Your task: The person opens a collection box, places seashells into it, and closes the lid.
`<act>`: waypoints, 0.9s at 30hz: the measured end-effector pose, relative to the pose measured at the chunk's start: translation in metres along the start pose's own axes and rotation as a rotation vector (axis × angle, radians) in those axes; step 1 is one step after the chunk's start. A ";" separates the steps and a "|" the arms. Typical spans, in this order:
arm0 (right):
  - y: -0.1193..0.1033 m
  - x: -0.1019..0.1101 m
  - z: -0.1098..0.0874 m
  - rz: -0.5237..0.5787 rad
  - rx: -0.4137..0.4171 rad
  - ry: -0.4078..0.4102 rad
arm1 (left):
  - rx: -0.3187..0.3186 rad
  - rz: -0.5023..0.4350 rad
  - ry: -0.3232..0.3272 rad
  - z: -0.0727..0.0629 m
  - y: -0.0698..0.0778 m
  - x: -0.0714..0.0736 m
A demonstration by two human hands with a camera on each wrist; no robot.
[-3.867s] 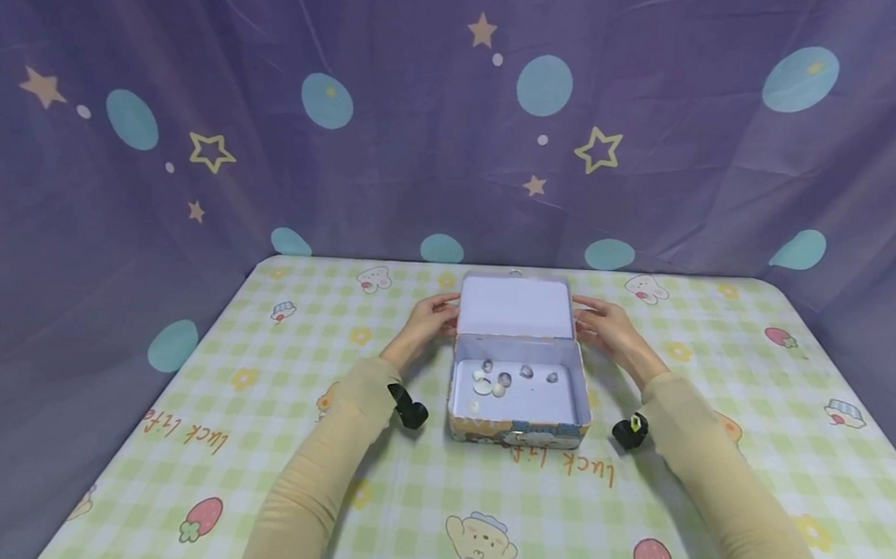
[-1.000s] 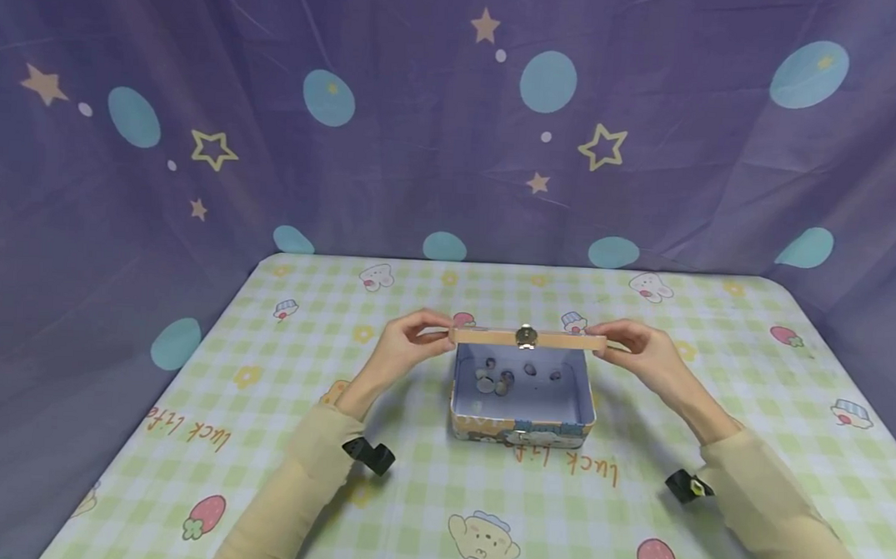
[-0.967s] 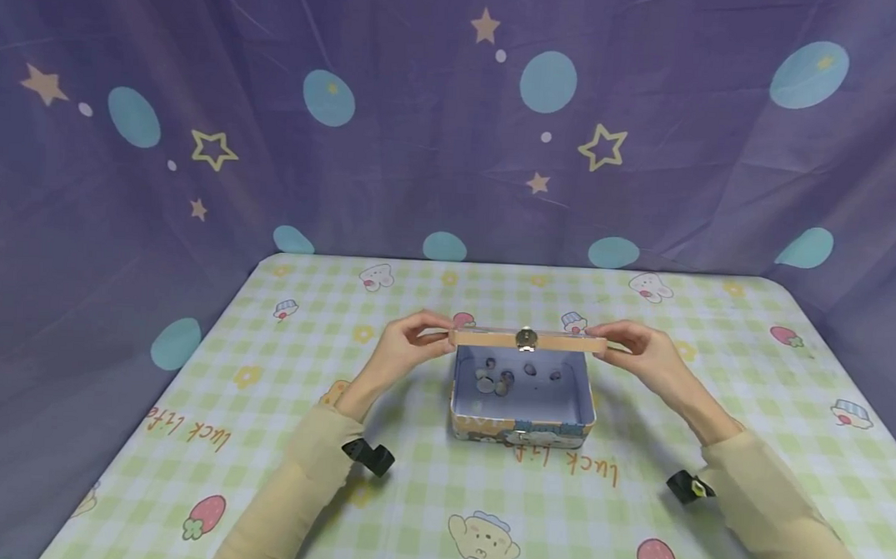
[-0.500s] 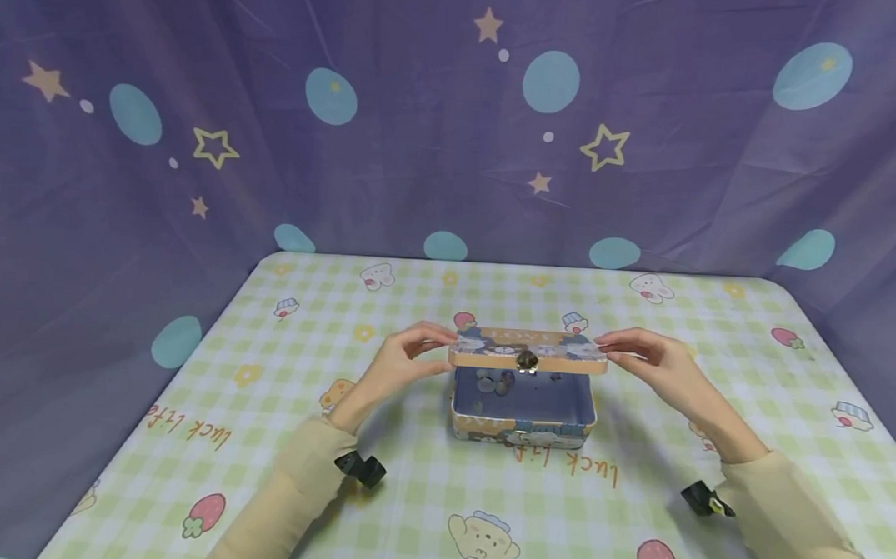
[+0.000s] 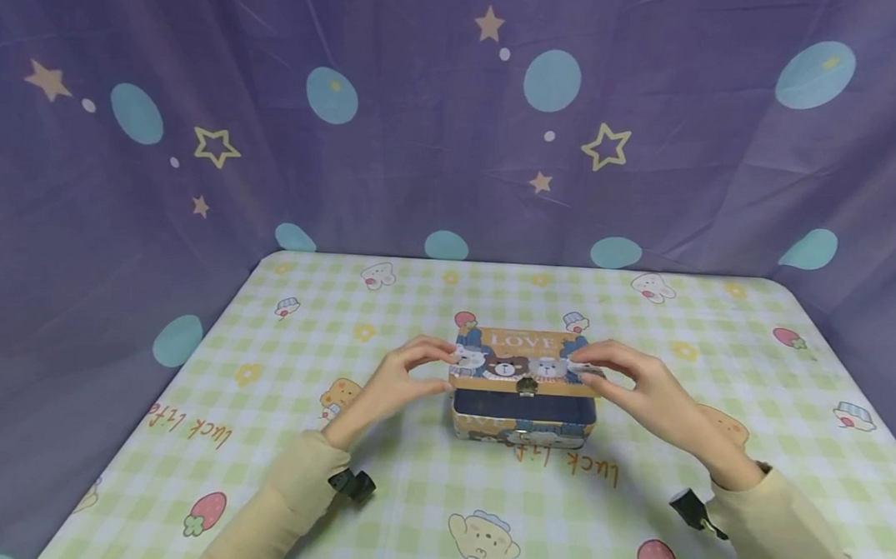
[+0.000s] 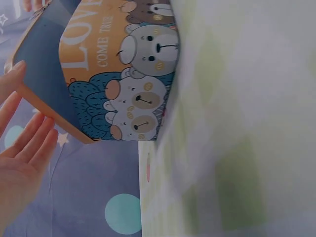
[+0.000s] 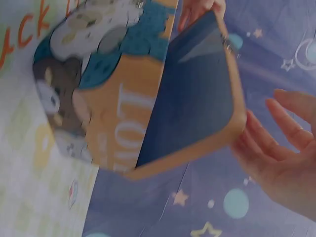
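A tin box (image 5: 516, 433) with bear pictures stands on the table, its hinged lid (image 5: 523, 362) tilted forward and partly lowered. A dark gap shows between the lid's front rim and the box; the inside is in shadow and its contents are hidden. My left hand (image 5: 406, 376) pinches the lid's left front corner, thumb on the rim in the left wrist view. At the opposite corner, my right hand (image 5: 642, 388) touches the lid with nearly straight fingers (image 7: 254, 136), its thumb apart from the rim in the right wrist view. A metal clasp (image 5: 526, 386) hangs from the lid's front.
A green-and-white checked cloth (image 5: 378, 510) with cartoon prints covers the table. Behind and at the sides hangs a purple curtain (image 5: 392, 185) with stars and blue ovals. Black wrist cameras (image 5: 352, 485) sit at both sleeves.
The lid has swung from standing fully open, forward and down over the box, covering the small shell-like pieces inside. Both hands have come forward with it; the right thumb has spread off.
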State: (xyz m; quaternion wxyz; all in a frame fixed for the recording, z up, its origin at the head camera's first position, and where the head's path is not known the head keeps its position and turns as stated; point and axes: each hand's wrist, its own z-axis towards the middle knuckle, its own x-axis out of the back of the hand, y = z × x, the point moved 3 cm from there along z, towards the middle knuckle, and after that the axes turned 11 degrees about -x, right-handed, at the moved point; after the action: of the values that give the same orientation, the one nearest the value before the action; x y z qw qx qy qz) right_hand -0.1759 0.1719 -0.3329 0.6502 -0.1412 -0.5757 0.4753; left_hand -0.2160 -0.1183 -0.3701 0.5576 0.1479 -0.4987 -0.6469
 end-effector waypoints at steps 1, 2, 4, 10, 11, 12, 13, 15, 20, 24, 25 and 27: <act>-0.003 -0.003 0.000 -0.025 0.013 0.002 | 0.001 0.007 -0.003 -0.002 -0.003 -0.001; -0.006 -0.007 -0.001 -0.047 0.025 0.001 | 0.001 0.017 -0.004 -0.003 -0.006 -0.001; -0.011 -0.014 -0.002 -0.085 0.053 -0.006 | -0.010 0.046 -0.011 -0.006 -0.011 -0.002; -0.018 -0.036 -0.002 -0.143 0.151 0.001 | -0.029 0.081 -0.020 -0.010 -0.016 -0.004; -0.018 -0.039 -0.002 -0.160 0.169 0.014 | -0.030 0.082 -0.022 -0.011 -0.017 -0.004; -0.018 -0.041 -0.001 -0.183 0.187 0.029 | -0.031 0.082 -0.024 -0.012 -0.018 -0.005; -0.018 -0.044 -0.001 -0.201 0.202 0.043 | -0.031 0.085 -0.026 -0.012 -0.018 -0.005; -0.018 -0.048 -0.001 -0.249 0.217 0.069 | -0.031 0.096 -0.030 -0.013 -0.018 -0.006; -0.017 -0.056 -0.002 -0.362 0.243 0.137 | -0.034 0.129 -0.041 -0.015 -0.017 -0.007; -0.016 -0.061 -0.002 -0.393 0.261 0.171 | -0.027 0.164 -0.048 -0.016 -0.015 -0.008; -0.016 -0.062 -0.003 -0.396 0.262 0.175 | -0.025 0.173 -0.052 -0.016 -0.014 -0.008; -0.016 -0.064 -0.003 -0.402 0.259 0.177 | -0.020 0.190 -0.064 -0.016 -0.008 -0.009</act>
State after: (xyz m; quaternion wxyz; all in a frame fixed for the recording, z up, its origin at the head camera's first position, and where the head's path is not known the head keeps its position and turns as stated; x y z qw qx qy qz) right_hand -0.1587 0.1153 -0.3616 0.7920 0.0196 -0.4674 0.3923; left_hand -0.2057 -0.1191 -0.3871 0.6017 0.0734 -0.5215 -0.6005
